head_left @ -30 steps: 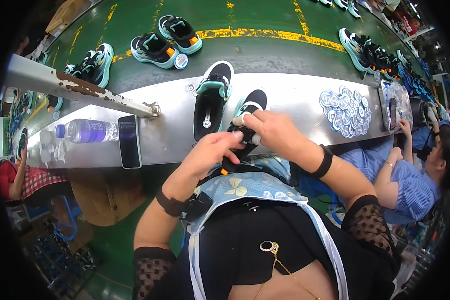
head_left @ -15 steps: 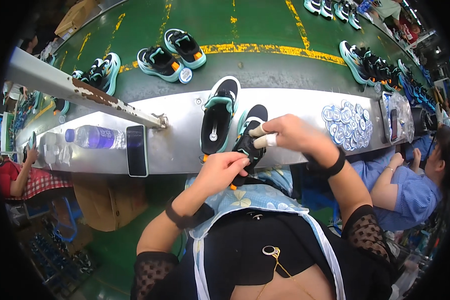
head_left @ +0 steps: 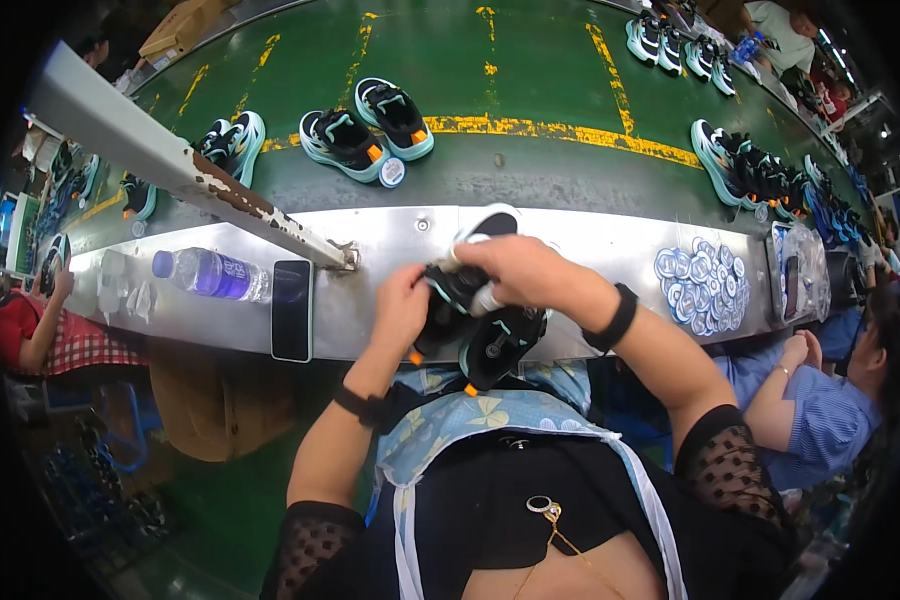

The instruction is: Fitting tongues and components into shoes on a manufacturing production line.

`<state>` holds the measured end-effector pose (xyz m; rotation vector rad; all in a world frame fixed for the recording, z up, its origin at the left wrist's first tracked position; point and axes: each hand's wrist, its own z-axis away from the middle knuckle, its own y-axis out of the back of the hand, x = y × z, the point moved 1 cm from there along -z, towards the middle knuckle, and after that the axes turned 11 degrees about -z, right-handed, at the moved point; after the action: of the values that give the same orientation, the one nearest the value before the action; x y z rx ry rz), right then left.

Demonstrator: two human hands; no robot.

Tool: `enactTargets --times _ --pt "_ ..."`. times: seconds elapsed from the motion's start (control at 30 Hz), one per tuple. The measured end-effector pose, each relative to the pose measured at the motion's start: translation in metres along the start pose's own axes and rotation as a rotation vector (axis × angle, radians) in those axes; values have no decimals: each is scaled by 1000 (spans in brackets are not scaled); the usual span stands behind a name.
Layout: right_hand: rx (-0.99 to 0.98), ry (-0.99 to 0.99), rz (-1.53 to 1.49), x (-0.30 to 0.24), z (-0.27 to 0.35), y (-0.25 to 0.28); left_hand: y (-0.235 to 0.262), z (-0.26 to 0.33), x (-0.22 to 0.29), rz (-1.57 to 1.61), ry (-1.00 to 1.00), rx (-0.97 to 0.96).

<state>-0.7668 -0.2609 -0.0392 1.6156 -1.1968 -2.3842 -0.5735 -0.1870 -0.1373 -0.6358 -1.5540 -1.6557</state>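
Observation:
A pair of black sneakers with mint soles and orange heel tabs sits on the metal bench ledge, toes pointing away from me. My left hand [head_left: 400, 308] pinches the collar edge of the left sneaker [head_left: 444, 325]. Over that sneaker's tongue and laces my right hand [head_left: 522, 272] is closed, with pale covers on its fingertips. The two hands hide much of the upper, though its pale toe shows beyond them. Beside it, close to my apron, rests the right sneaker [head_left: 503, 343], touched by neither hand.
Round tags [head_left: 703, 287] lie piled at right, near a tray [head_left: 782, 270]. A phone [head_left: 291, 310], a bottle [head_left: 210, 274] and a slanted metal post [head_left: 260, 215] are at left. More sneakers [head_left: 345, 143] stand on the green belt. A co-worker [head_left: 815, 385] sits at right.
Both hands have moved from the right sneaker to the left one, now gripping its collar and tongue. The right sneaker has been left standing near my apron. The view has shifted slightly.

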Motion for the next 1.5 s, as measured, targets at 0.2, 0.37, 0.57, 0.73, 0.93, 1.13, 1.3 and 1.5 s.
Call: enactTargets --times 0.2,0.37,0.57,0.73,0.93,1.13,1.3,1.5 --pt "108 46 325 -2 16 -25 -5 18 29 195 230 -65" --pt "42 121 216 3 29 -12 2 24 20 350 223 -138" --pt "138 70 174 9 34 -26 23 54 71 260 225 -183" --pt "79 -12 -562 -4 45 3 12 50 62 538 363 -479" --pt "479 196 192 6 47 -24 2 56 70 385 251 -356" --pt "471 207 -35 7 62 -18 -4 64 73 219 232 -338" --pt "421 3 48 5 64 -13 -9 69 83 94 47 -252" --pt "350 -184 8 10 141 24 -4 101 69 -559 -592 -266"
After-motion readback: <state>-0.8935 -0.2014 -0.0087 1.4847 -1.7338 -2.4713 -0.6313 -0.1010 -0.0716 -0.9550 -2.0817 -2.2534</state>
